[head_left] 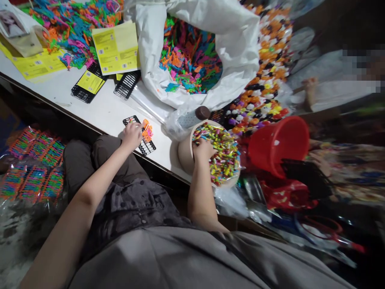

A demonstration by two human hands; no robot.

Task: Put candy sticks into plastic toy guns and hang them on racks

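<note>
My left hand (131,136) lies over a black plastic slotted rack (147,149) near the table's front edge. Its fingers are curled beside a small cluster of orange and pink plastic pieces (147,131) lying on the rack; what they pinch is hidden. To the right, my right hand (203,149) dips into a cream bucket (185,151) lined with clear plastic. Small multicoloured plastic pieces (224,150) fill it, and my bent fingers are closed among them, with the fingertips partly covered.
Behind stands a large white sack (239,52) of coloured plastic figures. Yellow label sheets (116,48) and black racks (128,84) lie at the back left. A red bucket (270,144) tilts at the right. Bagged colourful pieces (33,164) sit low at the left. Another person's hand (310,90) shows far right.
</note>
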